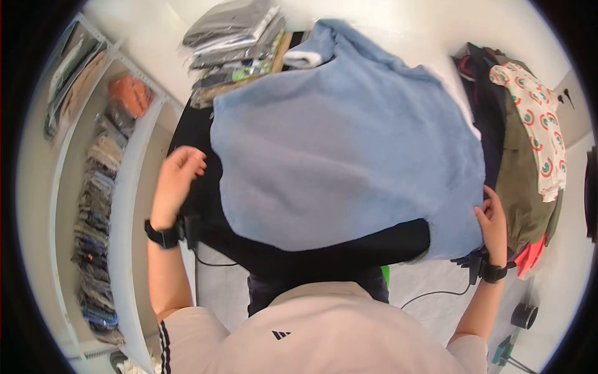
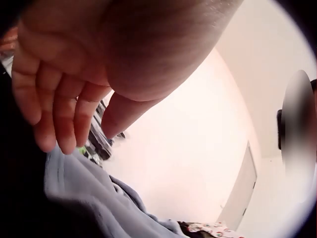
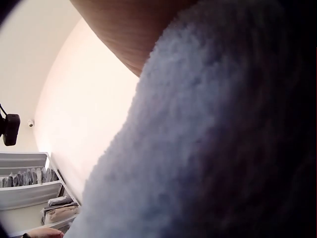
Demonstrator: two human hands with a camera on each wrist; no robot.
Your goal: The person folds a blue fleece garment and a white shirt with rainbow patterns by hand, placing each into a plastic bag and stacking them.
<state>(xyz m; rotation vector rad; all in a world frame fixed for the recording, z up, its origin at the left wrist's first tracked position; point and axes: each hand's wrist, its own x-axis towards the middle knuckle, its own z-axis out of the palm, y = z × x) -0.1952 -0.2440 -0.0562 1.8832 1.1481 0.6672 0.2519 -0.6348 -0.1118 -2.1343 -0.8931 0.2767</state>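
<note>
A blue fleece top lies spread over the black table. One sleeve is bent at the far side and shows a white fluffy lining at its end; another part hangs toward the near right. My left hand is just left of the top, its fingers loosely bent and holding nothing. In the left wrist view, the fingers hang above the fabric's edge. My right hand pinches the right edge of the top between thumb and fingers. Fluffy fabric hides most of that hand in the right wrist view.
Bagged folded clothes are stacked at the far left of the table. On the right hang or lie more garments, including a rainbow-print white one and an olive one. White shelves with packed clothes stand at left.
</note>
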